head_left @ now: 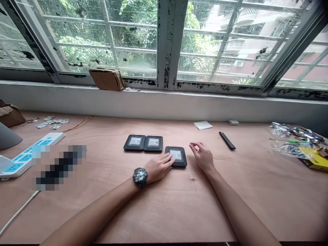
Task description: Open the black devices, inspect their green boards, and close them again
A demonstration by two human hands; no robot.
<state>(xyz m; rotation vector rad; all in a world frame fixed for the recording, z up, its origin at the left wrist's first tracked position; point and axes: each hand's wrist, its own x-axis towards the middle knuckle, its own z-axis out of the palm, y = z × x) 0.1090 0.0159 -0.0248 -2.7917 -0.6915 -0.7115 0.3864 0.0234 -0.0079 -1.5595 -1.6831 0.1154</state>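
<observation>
Fingers outstretched, my left hand (160,167) lies on the left side of a flat black square device (181,163) with a white label. A dark watch is on that wrist. Just right of the device, my right hand (202,154) is raised a little, its thumb and fingertips brought together in a pinch. Whatever may be between those fingertips is too small to make out. Two matching black devices, a left one (134,149) and a right one (153,149), lie side by side behind my left hand, labels up.
A dark narrow bar (227,140) and white paper (203,125) lie behind my right hand. At far right are plastic bags (289,148) and a yellow box (315,159). A power strip (28,160) and a pixelated dark object (60,167) lie left. Windows stand behind.
</observation>
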